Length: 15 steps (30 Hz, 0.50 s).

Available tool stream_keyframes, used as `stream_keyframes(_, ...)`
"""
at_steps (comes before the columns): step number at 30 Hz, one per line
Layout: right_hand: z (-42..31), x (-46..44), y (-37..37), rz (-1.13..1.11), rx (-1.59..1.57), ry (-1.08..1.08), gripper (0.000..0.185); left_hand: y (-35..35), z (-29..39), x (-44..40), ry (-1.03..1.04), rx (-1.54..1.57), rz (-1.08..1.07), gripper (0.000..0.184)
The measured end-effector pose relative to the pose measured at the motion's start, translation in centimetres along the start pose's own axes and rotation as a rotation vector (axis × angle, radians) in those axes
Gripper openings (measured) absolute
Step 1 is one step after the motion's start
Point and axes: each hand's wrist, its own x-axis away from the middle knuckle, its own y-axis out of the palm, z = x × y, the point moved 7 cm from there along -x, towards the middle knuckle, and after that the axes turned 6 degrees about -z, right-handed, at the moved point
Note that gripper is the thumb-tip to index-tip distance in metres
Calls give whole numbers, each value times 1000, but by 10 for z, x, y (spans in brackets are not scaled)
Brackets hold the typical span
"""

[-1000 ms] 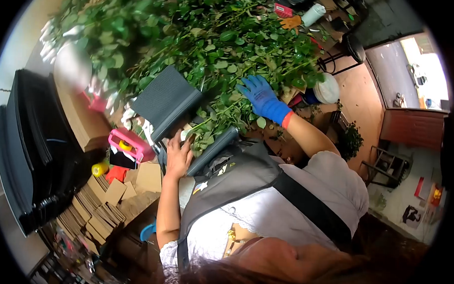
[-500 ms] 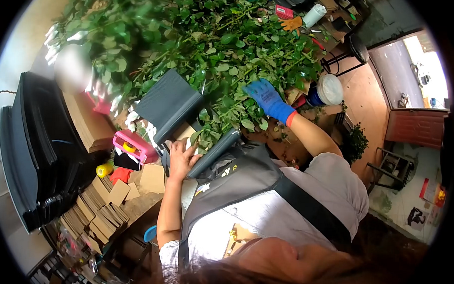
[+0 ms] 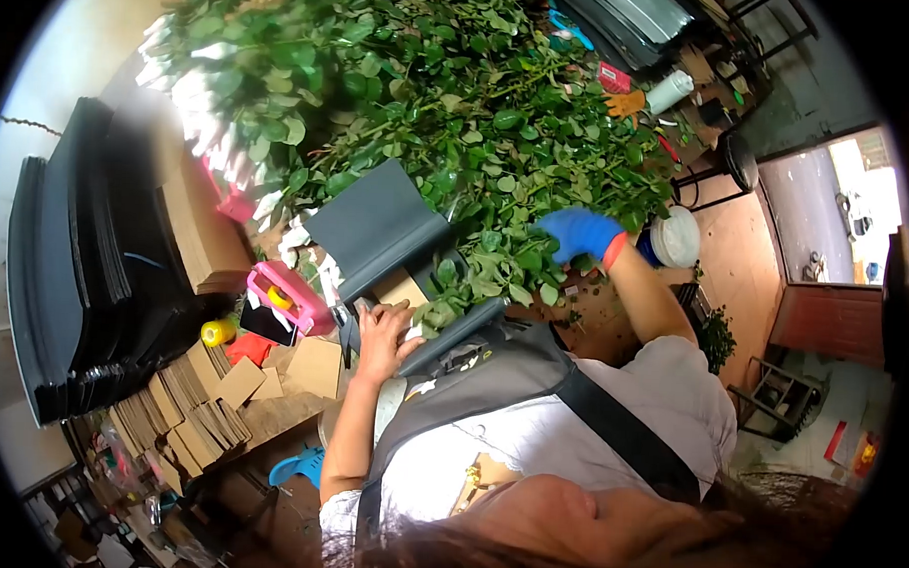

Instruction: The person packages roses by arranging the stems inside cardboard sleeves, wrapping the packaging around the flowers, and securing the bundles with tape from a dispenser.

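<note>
My bare left hand (image 3: 382, 340) lies at the near end of a bundle of leafy stems (image 3: 485, 270), its fingers stretched forward over a cardboard edge (image 3: 398, 287) and something white. Beside it, a dark grey sheet (image 3: 372, 221) stands folded up on the far side, and its rolled near edge (image 3: 453, 336) runs along my apron. My right hand (image 3: 578, 235), in a blue knitted glove with an orange cuff, is curled over the right end of those stems; leaves partly hide its fingertips.
A large heap of leafy stems (image 3: 381, 91) with white-wrapped heads (image 3: 196, 100) covers the table. To the left are a pink tape dispenser (image 3: 292, 296), yellow tape (image 3: 218, 333), cardboard pieces (image 3: 195, 415) and stacked black sheets (image 3: 70, 271). A white bucket (image 3: 676, 237) and stool (image 3: 737, 164) stand right.
The view has shifted, so the scene sits further right and lower. My gloved right hand has gone from spread on the leaves to curled over the stems. My left fingers are closer together.
</note>
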Motion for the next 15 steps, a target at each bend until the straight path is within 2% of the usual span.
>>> stream_keyframes(2, 8, 5, -49, 321, -115, -189, 73, -2, 1, -1, 8, -20, 13, 52)
stream_keyframes(4, -20, 8, -118, 712, -164, -410, 53, 2, -3, -2, 36, -61, 40, 48)
stream_keyframes(6, -51, -21, -163, 913, -59, -468, 39, -5, 4, -8, 5, -32, 87, 37)
stream_keyframes(8, -84, -61, -182, 1143, 313, -396, 30, -2, 2, -11, -6, 17, 132, 33)
stream_keyframes(10, -95, -120, -193, 1040, 551, -190, 29, -3, 5, -12, 15, 99, 165, 32)
stream_keyframes(11, -93, -141, -208, 1091, 542, -136, 30, -6, 8, -13, -7, 145, 161, 33)
stream_keyframes(12, -98, -127, -228, 1233, 453, -149, 29, -9, 10, -15, -30, 189, 159, 33)
stream_keyframes(15, -115, -39, -259, 1621, 224, -239, 31, -9, 9, -14, -8, 196, 167, 30)
